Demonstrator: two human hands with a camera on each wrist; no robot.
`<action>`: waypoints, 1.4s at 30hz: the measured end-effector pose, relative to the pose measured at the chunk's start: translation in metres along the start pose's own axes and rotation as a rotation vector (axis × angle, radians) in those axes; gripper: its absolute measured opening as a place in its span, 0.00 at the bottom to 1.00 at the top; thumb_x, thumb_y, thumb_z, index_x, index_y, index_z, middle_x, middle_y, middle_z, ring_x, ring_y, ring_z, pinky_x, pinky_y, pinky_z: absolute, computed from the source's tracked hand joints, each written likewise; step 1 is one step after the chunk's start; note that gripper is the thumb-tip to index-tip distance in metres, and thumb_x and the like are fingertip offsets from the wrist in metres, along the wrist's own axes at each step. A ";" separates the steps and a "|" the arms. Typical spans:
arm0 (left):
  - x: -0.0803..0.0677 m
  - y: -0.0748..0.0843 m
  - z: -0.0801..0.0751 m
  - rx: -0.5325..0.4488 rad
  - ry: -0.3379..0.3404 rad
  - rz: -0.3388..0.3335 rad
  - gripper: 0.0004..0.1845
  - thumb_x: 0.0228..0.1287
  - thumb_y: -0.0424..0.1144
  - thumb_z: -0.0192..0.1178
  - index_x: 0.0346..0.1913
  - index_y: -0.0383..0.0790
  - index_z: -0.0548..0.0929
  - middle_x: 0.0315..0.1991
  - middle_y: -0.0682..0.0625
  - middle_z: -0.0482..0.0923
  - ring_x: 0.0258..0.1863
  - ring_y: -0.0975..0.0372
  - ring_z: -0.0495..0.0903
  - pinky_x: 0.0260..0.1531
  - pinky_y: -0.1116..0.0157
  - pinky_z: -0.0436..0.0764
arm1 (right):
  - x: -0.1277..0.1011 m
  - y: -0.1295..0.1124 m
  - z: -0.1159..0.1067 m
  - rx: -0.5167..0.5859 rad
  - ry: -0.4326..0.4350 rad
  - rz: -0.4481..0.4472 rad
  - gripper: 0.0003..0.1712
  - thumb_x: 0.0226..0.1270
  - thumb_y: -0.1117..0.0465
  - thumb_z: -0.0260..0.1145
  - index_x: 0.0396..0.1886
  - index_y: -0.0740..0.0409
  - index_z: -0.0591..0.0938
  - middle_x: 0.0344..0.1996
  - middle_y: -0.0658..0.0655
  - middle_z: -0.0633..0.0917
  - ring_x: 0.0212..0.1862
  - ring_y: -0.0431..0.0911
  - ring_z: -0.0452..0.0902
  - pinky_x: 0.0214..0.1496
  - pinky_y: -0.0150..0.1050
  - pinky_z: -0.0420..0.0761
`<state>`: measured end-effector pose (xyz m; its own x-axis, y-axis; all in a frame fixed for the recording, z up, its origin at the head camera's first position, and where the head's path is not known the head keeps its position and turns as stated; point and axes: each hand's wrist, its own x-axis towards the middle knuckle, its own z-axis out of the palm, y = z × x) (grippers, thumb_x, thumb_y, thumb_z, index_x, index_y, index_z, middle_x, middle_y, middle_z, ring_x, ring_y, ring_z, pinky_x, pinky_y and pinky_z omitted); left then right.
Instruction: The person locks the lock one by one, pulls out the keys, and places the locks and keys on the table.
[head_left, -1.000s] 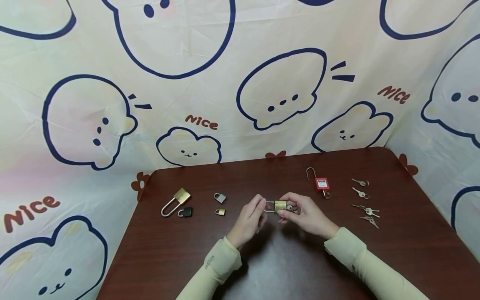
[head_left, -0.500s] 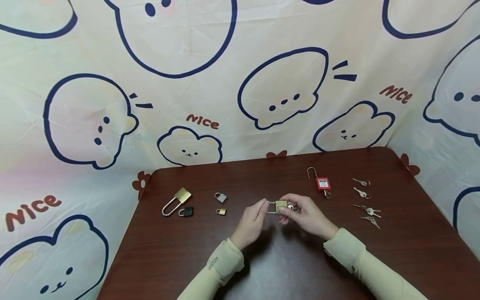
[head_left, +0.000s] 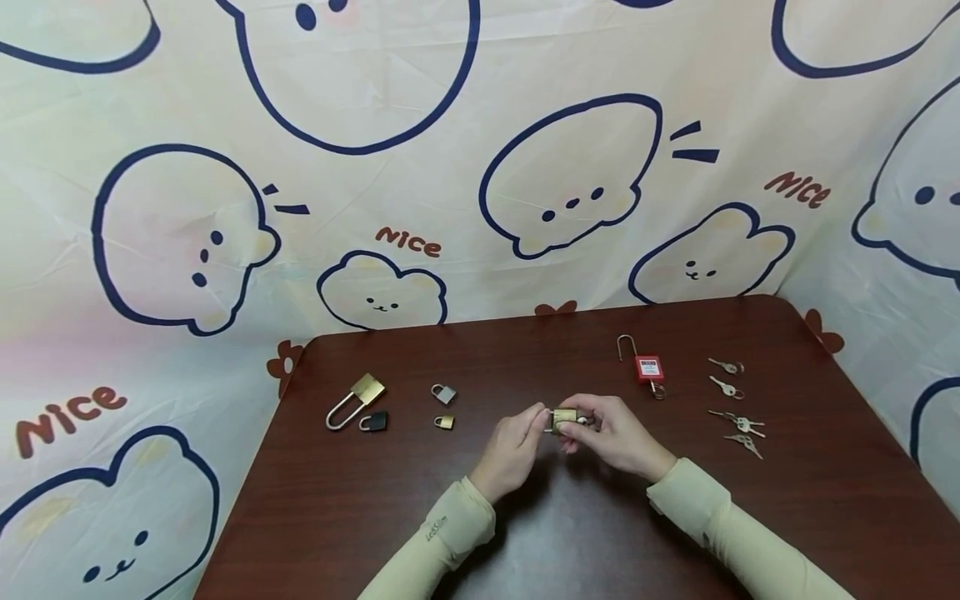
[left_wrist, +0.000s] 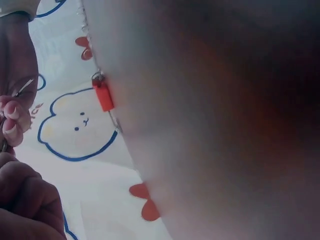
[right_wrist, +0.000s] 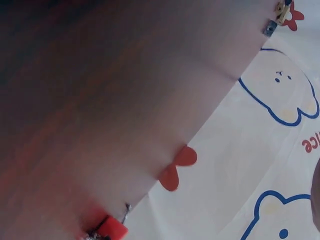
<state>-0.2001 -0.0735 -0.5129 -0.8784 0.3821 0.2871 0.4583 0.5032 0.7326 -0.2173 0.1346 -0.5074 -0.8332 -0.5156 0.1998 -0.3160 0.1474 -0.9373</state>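
A brass padlock is held sideways above the middle of the table. My right hand grips its body, thumb on the near side, with a key sticking out by the fingers in the left wrist view. At the other end, my left hand holds the shackle at its fingertips, and only a short length of metal shows between them and the body. Curled left fingers appear at the lower left of the left wrist view. In the right wrist view the padlock is out of sight.
Left on the table lie a large brass padlock, a black padlock, a grey padlock and a small brass padlock. Behind my right hand is a red padlock with its shackle open. Several keys lie at right.
My left hand has moved right toward the padlock's body, and much less of the shackle shows between hand and body. The right hand keeps its grip, nearly in place.
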 end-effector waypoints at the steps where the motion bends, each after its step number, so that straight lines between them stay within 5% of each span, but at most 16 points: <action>1: 0.000 -0.001 0.000 0.004 -0.001 0.000 0.20 0.86 0.43 0.44 0.33 0.37 0.74 0.18 0.60 0.65 0.17 0.73 0.64 0.21 0.74 0.65 | 0.000 0.000 0.000 -0.010 -0.002 0.003 0.08 0.71 0.66 0.70 0.46 0.62 0.84 0.30 0.57 0.89 0.28 0.43 0.87 0.36 0.41 0.89; 9: -0.002 -0.003 -0.004 0.018 -0.033 0.004 0.19 0.86 0.43 0.44 0.36 0.35 0.76 0.19 0.61 0.62 0.18 0.72 0.62 0.22 0.74 0.63 | 0.001 0.003 0.000 -0.085 -0.013 -0.008 0.09 0.70 0.63 0.72 0.47 0.60 0.85 0.31 0.54 0.90 0.28 0.41 0.87 0.35 0.37 0.88; 21: 0.003 0.001 -0.012 -0.203 -0.084 -0.027 0.19 0.86 0.46 0.43 0.32 0.42 0.71 0.19 0.57 0.64 0.18 0.71 0.64 0.22 0.73 0.65 | 0.001 -0.005 -0.006 -0.044 -0.028 -0.008 0.09 0.72 0.61 0.70 0.49 0.54 0.84 0.32 0.53 0.89 0.30 0.47 0.88 0.36 0.51 0.89; 31: 0.004 0.002 -0.011 -0.309 -0.066 -0.059 0.19 0.86 0.43 0.45 0.32 0.38 0.71 0.18 0.55 0.63 0.17 0.70 0.62 0.21 0.73 0.63 | -0.003 -0.001 -0.012 0.003 -0.029 0.002 0.13 0.74 0.63 0.68 0.54 0.61 0.82 0.35 0.63 0.89 0.32 0.46 0.88 0.36 0.44 0.89; 37: 0.005 0.000 -0.014 -0.326 -0.039 -0.079 0.20 0.86 0.43 0.44 0.31 0.37 0.69 0.18 0.55 0.62 0.16 0.70 0.61 0.21 0.73 0.63 | -0.005 0.002 -0.016 0.022 -0.035 0.014 0.07 0.78 0.64 0.63 0.46 0.65 0.82 0.32 0.63 0.88 0.30 0.51 0.87 0.33 0.44 0.89; 42: 0.005 -0.001 -0.014 -0.319 -0.039 -0.086 0.22 0.86 0.45 0.43 0.32 0.32 0.70 0.17 0.55 0.62 0.16 0.70 0.61 0.20 0.73 0.62 | -0.006 0.005 -0.016 -0.019 -0.039 0.013 0.09 0.81 0.62 0.60 0.38 0.59 0.82 0.27 0.58 0.85 0.25 0.49 0.83 0.28 0.43 0.87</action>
<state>-0.2070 -0.0828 -0.5033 -0.9035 0.3811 0.1961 0.3114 0.2693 0.9113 -0.2209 0.1522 -0.5090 -0.8194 -0.5456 0.1758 -0.3137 0.1702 -0.9341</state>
